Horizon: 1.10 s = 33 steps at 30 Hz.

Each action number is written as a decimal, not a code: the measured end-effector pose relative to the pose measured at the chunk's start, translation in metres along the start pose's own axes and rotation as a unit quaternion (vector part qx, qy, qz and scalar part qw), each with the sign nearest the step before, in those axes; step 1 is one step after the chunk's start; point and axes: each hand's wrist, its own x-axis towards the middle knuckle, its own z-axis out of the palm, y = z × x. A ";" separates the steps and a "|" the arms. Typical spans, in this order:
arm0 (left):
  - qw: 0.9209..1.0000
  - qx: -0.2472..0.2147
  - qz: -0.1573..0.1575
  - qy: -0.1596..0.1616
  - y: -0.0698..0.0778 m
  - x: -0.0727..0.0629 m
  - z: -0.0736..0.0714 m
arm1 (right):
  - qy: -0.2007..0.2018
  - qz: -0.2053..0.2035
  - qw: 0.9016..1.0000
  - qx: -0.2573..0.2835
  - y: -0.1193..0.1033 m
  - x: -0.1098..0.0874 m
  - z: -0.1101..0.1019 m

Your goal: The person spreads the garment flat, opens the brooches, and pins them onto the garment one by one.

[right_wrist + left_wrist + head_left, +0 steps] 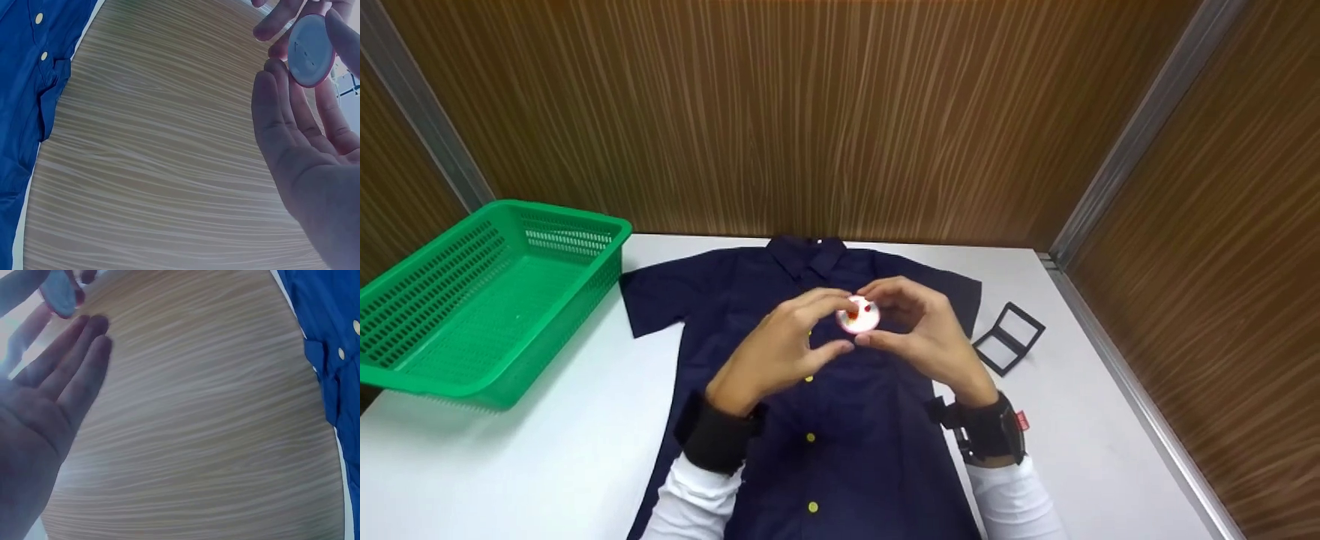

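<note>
Both hands hold a small round white disc (864,319) with a pink rim and red marks on its face, raised over the dark blue shirt (802,405). My right hand (926,330) pinches it, thumb at the lower edge and fingers at the top. From the other side my left hand (780,345) grips it, index finger across its face and thumb by the lower left edge. The right wrist view shows the disc's other side (309,50), pale with small dark marks. Short sleeves spread out, the shirt lies flat, collar away from me, yellow buttons down the front.
A green plastic basket (502,382) with perforated sides stands at the left of the white table (577,457). Right of the shirt lies a small black hinged double frame (1011,341), opened out. Wood-grain panels (810,120) rise behind and to the right.
</note>
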 end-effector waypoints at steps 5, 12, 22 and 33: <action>0.999 0.013 0.019 -0.045 -0.004 0.022 -0.015 | 0.004 0.008 1.000 0.027 0.010 0.011 0.003; 0.998 0.021 -0.019 -0.052 -0.027 0.023 0.003 | -0.003 0.045 0.997 0.060 0.041 0.017 0.008; 0.988 0.038 -0.132 -0.073 -0.062 0.008 0.046 | -0.030 0.132 0.990 0.035 0.081 0.014 0.022; 0.983 -0.001 -0.145 -0.116 -0.070 -0.004 0.076 | -0.050 0.162 0.985 -0.014 0.100 -0.008 0.016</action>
